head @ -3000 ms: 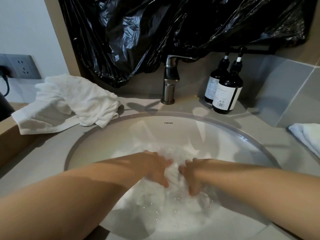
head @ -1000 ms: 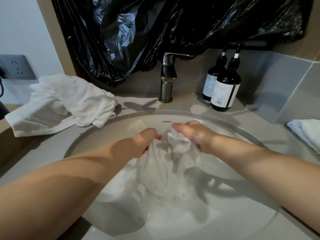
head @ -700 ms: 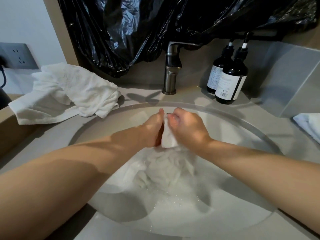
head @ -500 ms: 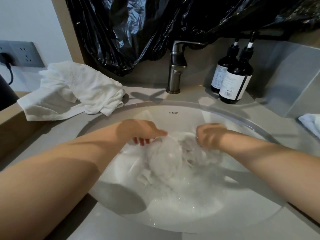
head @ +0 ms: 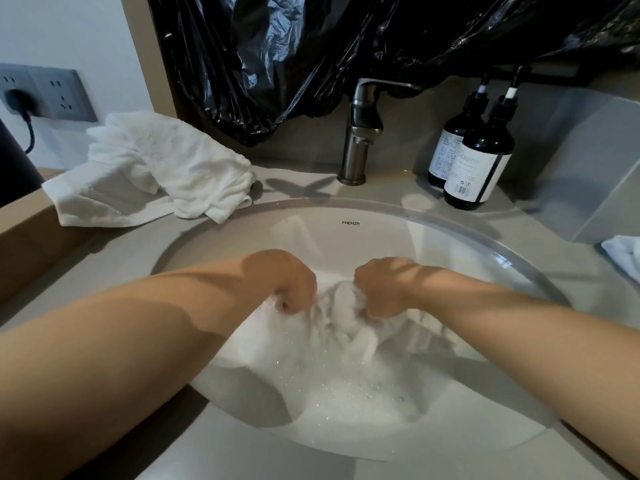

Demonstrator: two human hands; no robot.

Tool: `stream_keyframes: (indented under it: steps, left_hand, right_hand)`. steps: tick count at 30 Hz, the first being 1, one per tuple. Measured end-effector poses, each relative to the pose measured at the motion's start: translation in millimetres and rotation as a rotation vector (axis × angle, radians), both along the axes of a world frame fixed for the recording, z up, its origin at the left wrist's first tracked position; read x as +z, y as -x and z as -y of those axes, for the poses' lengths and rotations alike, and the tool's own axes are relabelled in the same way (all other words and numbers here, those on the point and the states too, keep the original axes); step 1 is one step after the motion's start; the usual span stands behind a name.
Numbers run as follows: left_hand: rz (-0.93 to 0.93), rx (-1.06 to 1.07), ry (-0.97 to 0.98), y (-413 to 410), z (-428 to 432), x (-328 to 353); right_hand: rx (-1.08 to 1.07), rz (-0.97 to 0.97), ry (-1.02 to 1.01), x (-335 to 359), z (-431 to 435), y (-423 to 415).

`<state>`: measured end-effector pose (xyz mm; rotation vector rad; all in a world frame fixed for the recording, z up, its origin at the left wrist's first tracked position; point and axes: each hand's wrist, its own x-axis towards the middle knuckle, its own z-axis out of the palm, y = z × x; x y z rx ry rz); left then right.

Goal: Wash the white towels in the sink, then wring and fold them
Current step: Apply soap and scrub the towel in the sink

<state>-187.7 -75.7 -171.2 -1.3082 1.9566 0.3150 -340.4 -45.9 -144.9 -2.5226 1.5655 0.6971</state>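
While both hands are clenching it at frame centre, left hand [head: 289,284] and right hand [head: 382,287] are bunching the towel [head: 341,315] in the sink [head: 349,237]; soaked and limp, it is likely handling heavy and slippery, so gripping gathered folds suits.

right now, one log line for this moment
phase: washing | left hand: shut on towel | right hand: shut on towel | towel: bunched in soapy water in sink | faucet: no water seen

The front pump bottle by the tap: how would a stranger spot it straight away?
Start at the faucet behind the sink; two dark pump bottles stand right of it. The front bottle is nearer the basin, partly hiding the rear bottle, and shows a barcode.
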Motion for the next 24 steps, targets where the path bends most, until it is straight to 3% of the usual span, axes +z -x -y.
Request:
stream_keyframes:
  steps: [4,6,8,9,11,12,16,17,20,24]
  left_hand:
    - [0.247,-0.033,0.031,-7.1,4.2,18.3]
    - [0.201,-0.034,0.075,-11.2,3.2,20.6]
    - [0.056,0.0,0.072,-10.2,5.4,13.7]
    - [-0.004,0.028,-0.003,-8.5,5.2,10.1]
    - [-0.017,0.066,-0.17,0.3,4.1,-2.7]
    - [0.01,0.056,-0.211,3.8,3.3,-9.4]
    - [-0.113,-0.035,-0.077,7.3,0.7,-31.1]
    - [-0.143,-0.002,-0.021,5.6,1.6,-29.1]
    - [-0.325,0.227,0.067,-4.0,2.6,-6.7]
    - [-1.084,0.774,0.203,-25.0,8.7,24.0]
  right_hand:
    - [-0.07,-0.349,-0.046,22.1,3.7,9.4]
    - [-0.111,-0.455,-0.055,25.2,3.3,14.4]
    - [-0.081,-0.35,0.016,18.9,4.3,18.4]
    - [-0.019,-0.197,0.034,13.5,3.4,16.6]
    - [0.073,0.061,-0.053,2.5,-3.3,4.9]
    - [0.098,0.092,-0.12,-5.9,-6.7,-1.7]
    - [0.15,-0.258,-0.154,-39.2,-13.3,-7.8]
    - [0.123,-0.227,-0.132,-42.0,-11.3,-4.6]
    - [0.01,0.106,-0.057,-34.2,0.8,5.7]
    - [-0.49,0.684,-0.131,-4.7,19.9,34.1]
